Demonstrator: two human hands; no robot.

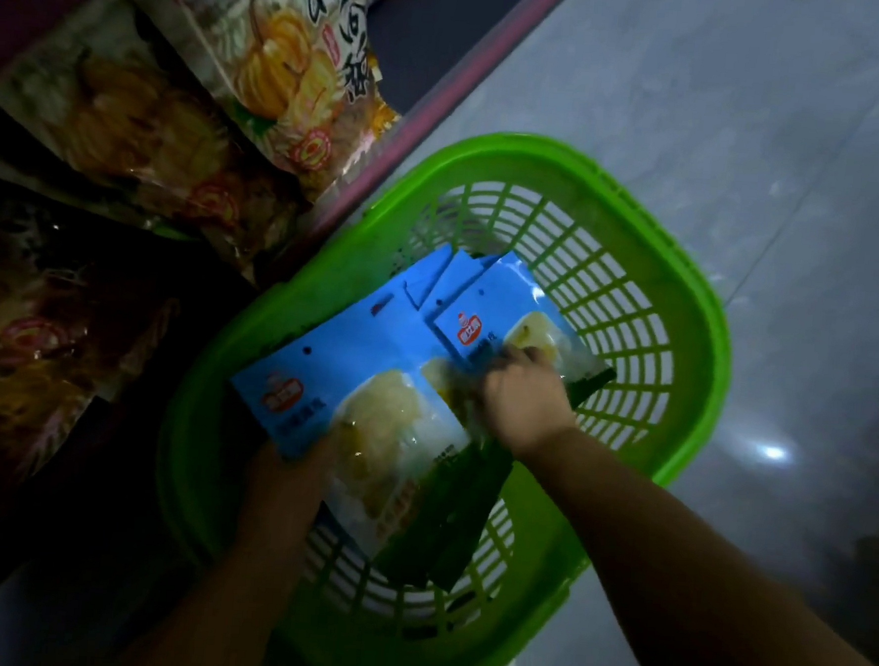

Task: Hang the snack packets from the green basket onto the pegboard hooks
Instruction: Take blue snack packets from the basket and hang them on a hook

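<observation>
A green slatted basket [680, 316] stands on the floor below me. Several blue snack packets with clear windows and dark green bottoms lie stacked in it. My left hand [295, 470] holds the lower left edge of the front packet [352, 379], thumb on top. Reaching in from the right, my right hand [523, 399] curls its fingers onto the packet behind [505, 311], near its middle. The pegboard hooks are not visible.
Large snack bags [268, 65] with orange pumpkin-like pictures hang or lean on the shelving at the upper left. A pink shelf edge [440, 111] runs diagonally beside the basket. Grey tiled floor [749, 120] spreads to the right.
</observation>
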